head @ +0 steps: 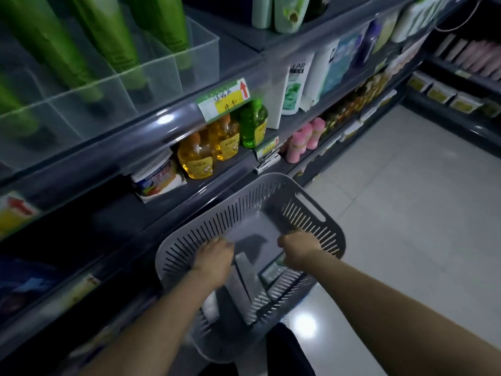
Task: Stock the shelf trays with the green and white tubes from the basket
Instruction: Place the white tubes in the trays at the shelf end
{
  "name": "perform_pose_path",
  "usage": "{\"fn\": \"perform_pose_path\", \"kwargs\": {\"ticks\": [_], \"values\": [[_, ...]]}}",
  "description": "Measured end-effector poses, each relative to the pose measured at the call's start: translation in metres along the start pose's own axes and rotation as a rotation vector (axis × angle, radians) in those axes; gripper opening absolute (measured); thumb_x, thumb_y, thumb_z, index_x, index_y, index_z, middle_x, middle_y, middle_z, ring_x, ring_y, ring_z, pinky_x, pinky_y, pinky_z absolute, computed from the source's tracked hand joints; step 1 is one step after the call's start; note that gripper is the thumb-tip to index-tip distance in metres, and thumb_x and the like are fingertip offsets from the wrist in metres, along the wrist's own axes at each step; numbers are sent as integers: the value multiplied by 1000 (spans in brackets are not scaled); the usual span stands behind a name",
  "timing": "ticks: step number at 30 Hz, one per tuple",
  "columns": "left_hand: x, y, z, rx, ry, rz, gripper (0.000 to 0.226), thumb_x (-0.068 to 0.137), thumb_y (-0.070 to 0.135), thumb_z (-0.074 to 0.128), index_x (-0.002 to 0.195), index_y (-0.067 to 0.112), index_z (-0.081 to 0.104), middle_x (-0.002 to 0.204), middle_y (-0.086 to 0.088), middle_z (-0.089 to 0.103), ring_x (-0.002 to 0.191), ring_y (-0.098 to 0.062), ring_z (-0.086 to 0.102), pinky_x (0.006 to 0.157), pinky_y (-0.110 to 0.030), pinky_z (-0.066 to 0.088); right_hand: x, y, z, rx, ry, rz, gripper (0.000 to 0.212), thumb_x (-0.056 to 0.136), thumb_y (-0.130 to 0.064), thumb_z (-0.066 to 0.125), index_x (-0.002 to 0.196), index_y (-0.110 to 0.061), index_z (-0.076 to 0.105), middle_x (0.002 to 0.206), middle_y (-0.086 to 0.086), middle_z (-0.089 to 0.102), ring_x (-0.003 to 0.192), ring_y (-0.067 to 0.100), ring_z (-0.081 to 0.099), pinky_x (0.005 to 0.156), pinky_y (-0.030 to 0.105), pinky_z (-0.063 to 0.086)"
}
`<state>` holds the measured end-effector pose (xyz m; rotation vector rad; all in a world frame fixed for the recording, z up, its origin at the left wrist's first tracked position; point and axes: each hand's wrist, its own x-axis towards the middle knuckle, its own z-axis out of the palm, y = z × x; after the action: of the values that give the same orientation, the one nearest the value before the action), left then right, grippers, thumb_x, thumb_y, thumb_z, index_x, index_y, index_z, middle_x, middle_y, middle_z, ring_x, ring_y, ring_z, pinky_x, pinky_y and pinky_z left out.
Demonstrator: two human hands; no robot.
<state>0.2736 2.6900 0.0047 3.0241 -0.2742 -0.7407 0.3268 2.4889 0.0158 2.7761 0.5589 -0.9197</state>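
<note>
Both bare forearms stretched forward and down, the left entering from 7 o'clock and the right from 4 o'clock, converging toward the middle. The left hand (214,256) lay knuckles-up, its fingers bent downward toward 12 o'clock. The right hand (296,249), near it at its 3 o'clock, was turned back-up with fingers curled under. Whether either hand held anything could not be seen.

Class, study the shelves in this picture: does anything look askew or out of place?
The white tub on the shelf left of the yellow bottles sits tilted at the shelf's front edge, while the bottles beside it stand upright. Nothing looks spilled or broken.
</note>
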Motion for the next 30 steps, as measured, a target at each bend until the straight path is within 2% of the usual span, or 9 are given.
{"fn": "perform_pose_path", "kwargs": {"ticks": [8, 12, 18, 20, 22, 24, 26, 28, 30], "values": [[25, 22, 76, -216, -203, -167, 39, 90, 12, 48, 129, 14, 49, 132, -10, 47, 121, -26, 48, 98, -36, 43, 52, 14, 55, -97, -321, -151, 43, 87, -20, 58, 129, -14, 54, 134, 8, 55, 123, 28, 54, 100, 40, 47], [30, 31, 107, -411, -339, -318, 55, 88, 19, 55, 138, 10, 34, 141, -17, 33, 123, -32, 44, 100, -40, 43, 70, 19, 73, -178, -395, -300, 41, 90, -19, 56, 130, -11, 54, 132, 10, 57, 121, 28, 55, 98, 40, 48], [39, 52, 128, -646, -215, -499, 83, 78, 34, 72, 143, 18, 24, 145, -16, 15, 132, -33, 29, 107, -34, 33, 85, 19, 83, -386, -334, -468, 38, 90, -18, 55, 128, -12, 58, 133, 10, 53, 121, 32, 54, 96, 45, 46], [42, 56, 131, -653, -182, -510, 88, 73, 34, 76, 142, 19, 23, 142, -13, 16, 130, -32, 30, 106, -36, 35, 87, 18, 87, -478, -306, -473, 38, 91, -20, 54, 129, -11, 57, 134, 11, 52, 124, 32, 50, 98, 45, 42], [43, 59, 133, -650, -135, -529, 77, 77, 26, 72, 139, 17, 27, 139, -13, 21, 125, -32, 37, 103, -41, 39, 90, 18, 91, -514, -307, -471, 36, 91, -22, 55, 125, -10, 60, 131, 11, 56, 121, 31, 52, 96, 44, 44], [42, 61, 134, -651, -117, -576, 71, 82, 20, 66, 140, 14, 25, 142, -13, 19, 124, -32, 40, 103, -42, 39, 93, 18, 95, -475, -332, -449, 36, 91, -29, 56, 122, -10, 61, 127, 11, 60, 119, 31, 54, 96, 43, 47], [40, 60, 137, -660, -154, -634, 78, 80, 21, 69, 140, 12, 21, 145, -15, 18, 125, -33, 39, 101, -38, 40, 94, 21, 95, -367, -379, -410, 43, 91, -37, 57, 125, -11, 59, 128, 11, 60, 118, 32, 55, 96, 42, 47], [36, 56, 135, -719, -179, -670, 74, 76, 25, 72, 134, 11, 28, 139, -16, 32, 118, -31, 45, 93, -35, 44, 95, 25, 93, -264, -423, -383, 45, 92, -41, 55, 126, -11, 58, 127, 11, 61, 116, 31, 58, 96, 40, 48], [34, 51, 131, -875, -190, -695, 61, 77, 22, 71, 128, 11, 38, 131, -7, 46, 112, -25, 51, 82, -30, 47, 94, 29, 93, -255, -481, -372, 51, 93, -46, 51, 129, -11, 55, 127, 12, 60, 116, 31, 58, 96, 40, 47]]}}
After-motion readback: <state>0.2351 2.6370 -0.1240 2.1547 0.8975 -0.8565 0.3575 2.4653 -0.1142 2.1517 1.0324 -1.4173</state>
